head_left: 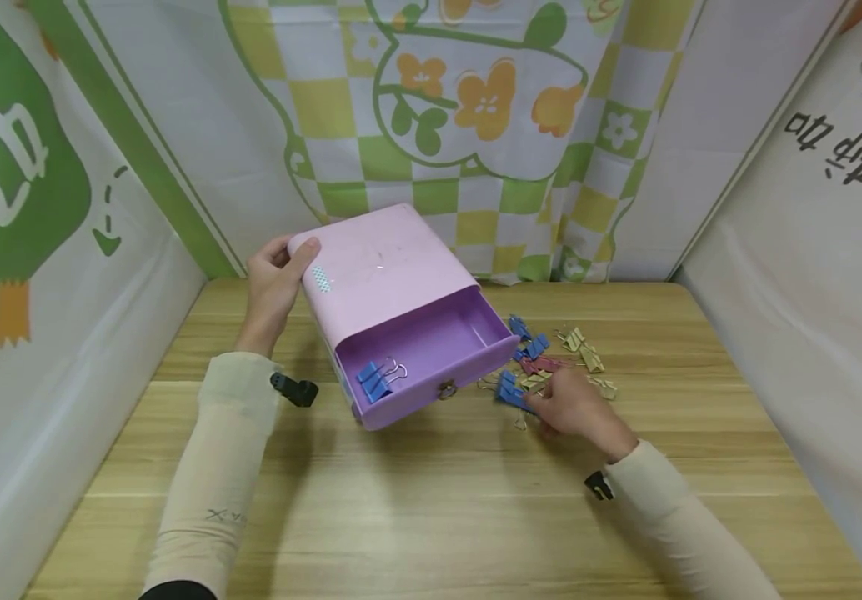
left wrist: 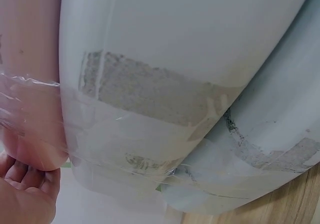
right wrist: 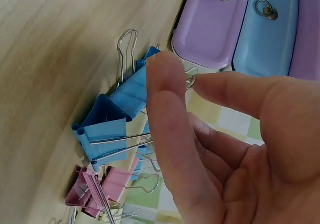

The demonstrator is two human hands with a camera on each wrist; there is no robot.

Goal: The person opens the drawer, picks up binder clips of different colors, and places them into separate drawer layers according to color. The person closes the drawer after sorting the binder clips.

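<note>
A pink-topped drawer box [head_left: 393, 262] stands in the middle of the table, its purple top drawer [head_left: 431, 346] pulled out. Blue binder clips [head_left: 377, 381] lie in that drawer's front left corner. My left hand [head_left: 275, 283] holds the box's back left corner, thumb on top; the left wrist view shows its fingers curled at the box's edge beneath clear tape [left wrist: 30, 83]. To the right of the drawer, my right hand [head_left: 569, 404] pinches a blue binder clip [right wrist: 132, 93] by a wire handle between thumb and index finger. Another blue binder clip [right wrist: 105, 134] lies against it.
Loose binder clips lie around my right hand: blue ones [head_left: 536, 346], red-pink ones [head_left: 542, 365] and yellow ones [head_left: 590, 358]. Lower drawer fronts with ring pulls, one of them blue [right wrist: 262, 28], show in the right wrist view. A checked curtain [head_left: 476, 192] hangs behind the wooden table [head_left: 431, 517].
</note>
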